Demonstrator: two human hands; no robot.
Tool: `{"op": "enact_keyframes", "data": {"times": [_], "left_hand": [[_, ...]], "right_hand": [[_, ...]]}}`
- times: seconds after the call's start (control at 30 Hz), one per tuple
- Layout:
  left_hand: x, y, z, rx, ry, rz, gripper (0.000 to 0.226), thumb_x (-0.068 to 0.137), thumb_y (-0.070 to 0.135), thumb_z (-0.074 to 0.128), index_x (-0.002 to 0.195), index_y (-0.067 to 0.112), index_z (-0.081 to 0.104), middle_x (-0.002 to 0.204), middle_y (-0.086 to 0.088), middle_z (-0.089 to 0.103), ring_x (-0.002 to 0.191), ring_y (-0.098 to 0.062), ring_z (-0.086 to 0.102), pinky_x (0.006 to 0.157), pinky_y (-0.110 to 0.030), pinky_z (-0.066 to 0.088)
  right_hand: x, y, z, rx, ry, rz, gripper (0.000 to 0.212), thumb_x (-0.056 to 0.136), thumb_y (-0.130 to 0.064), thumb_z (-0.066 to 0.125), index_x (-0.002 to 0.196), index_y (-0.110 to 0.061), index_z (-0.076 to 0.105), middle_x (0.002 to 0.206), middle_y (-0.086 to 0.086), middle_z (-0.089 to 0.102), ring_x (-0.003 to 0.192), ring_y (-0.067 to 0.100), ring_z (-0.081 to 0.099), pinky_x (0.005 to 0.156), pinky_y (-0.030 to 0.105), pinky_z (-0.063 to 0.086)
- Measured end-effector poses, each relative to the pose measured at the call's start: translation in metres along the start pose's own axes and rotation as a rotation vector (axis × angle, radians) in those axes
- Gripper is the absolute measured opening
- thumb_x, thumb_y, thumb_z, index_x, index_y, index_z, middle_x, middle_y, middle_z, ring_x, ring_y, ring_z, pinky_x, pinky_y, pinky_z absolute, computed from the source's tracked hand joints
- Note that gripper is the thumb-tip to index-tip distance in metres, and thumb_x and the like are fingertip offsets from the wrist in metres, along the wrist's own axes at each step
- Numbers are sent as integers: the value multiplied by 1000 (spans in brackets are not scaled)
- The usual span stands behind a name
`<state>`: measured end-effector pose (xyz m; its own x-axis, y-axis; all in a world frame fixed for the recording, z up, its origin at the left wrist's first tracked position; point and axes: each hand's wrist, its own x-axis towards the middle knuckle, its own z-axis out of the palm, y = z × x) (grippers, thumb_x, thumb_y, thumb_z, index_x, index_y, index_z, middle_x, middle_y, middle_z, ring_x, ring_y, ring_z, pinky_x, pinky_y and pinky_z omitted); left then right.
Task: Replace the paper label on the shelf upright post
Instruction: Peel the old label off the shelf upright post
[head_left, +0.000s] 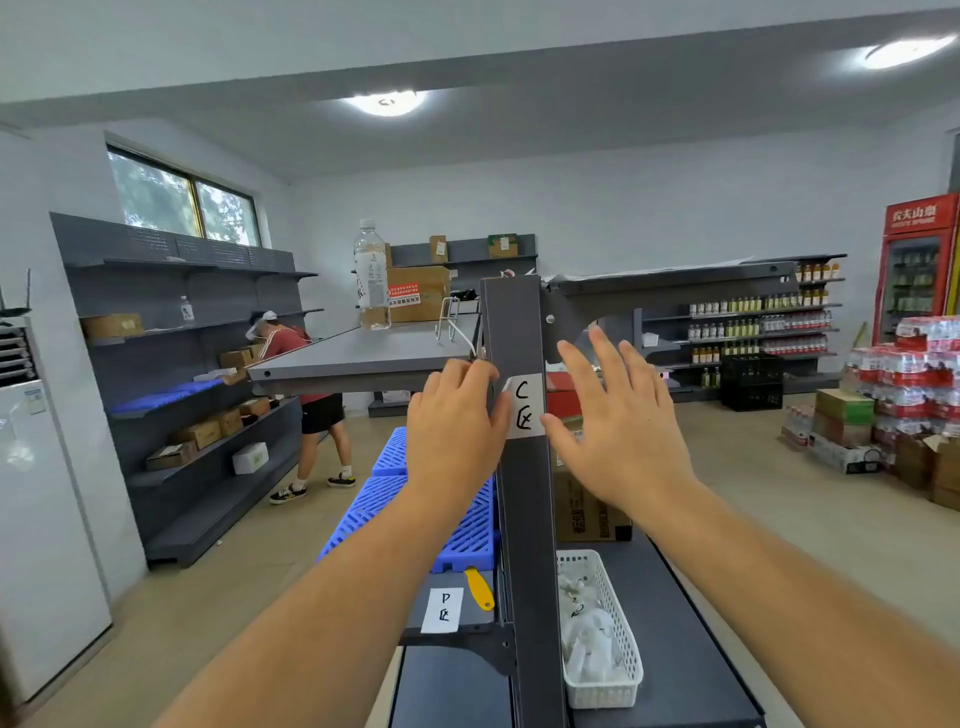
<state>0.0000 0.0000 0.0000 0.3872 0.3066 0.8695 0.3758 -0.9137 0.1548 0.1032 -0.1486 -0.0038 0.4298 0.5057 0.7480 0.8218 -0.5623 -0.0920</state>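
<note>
A dark grey upright post (522, 499) rises in the middle of the head view. A white paper label (524, 408) with a handwritten "C" and a character is stuck on it at hand height. My left hand (452, 421) pinches the label's lifted upper-left corner. My right hand (618, 415) is open with fingers spread, its thumb touching the post's right edge beside the label. A second white label (442, 609) marked "D" lies flat on the lower shelf, left of the post.
A yellow tool (480, 587) lies beside the "D" label. A white basket (602, 629) of plastic bits sits right of the post. Blue plastic pallets (415, 499) are stacked behind. A water bottle (371, 275) stands on the upper shelf. A person (306, 395) bends at the left shelving.
</note>
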Motion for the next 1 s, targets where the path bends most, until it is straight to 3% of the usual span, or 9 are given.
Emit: {"op": "enact_keyframes", "data": {"times": [0.13,0.33,0.47,0.63,1.0], "left_hand": [[4,3,7,-4,-16,-62,20,98,40,57,104,23,65,101,3,63,91,-19,56,78,-36,51],[10,5,12,-33,-30,-80,18,99,35,58,97,19,66,98,2,63,92,-19,54,74,-29,48],[10,7,13,-51,-41,-87,22,101,38,55,97,19,65,97,1,63,92,-16,52,75,-25,47],[8,10,11,-43,-50,-98,24,101,42,53,95,21,64,93,2,62,88,-15,52,76,-32,55],[1,21,-1,-65,-124,-97,16,101,30,53,101,18,63,100,-1,62,95,-18,53,84,-35,54]], "right_hand": [[1,2,4,-10,5,-2,78,95,-63,45,161,-31,20,173,5,15,157,34,18,123,52,23],[1,4,5,-4,15,-9,77,95,-63,46,160,-31,22,173,6,17,156,34,22,122,51,25],[1,5,4,-7,16,-7,75,95,-62,45,160,-30,23,172,6,18,155,33,23,122,51,26],[1,5,1,2,18,-14,72,95,-59,48,158,-29,27,170,7,24,152,34,29,119,51,32],[0,9,5,80,5,8,70,96,-56,48,157,-31,27,166,5,28,148,29,34,112,49,41]]}}
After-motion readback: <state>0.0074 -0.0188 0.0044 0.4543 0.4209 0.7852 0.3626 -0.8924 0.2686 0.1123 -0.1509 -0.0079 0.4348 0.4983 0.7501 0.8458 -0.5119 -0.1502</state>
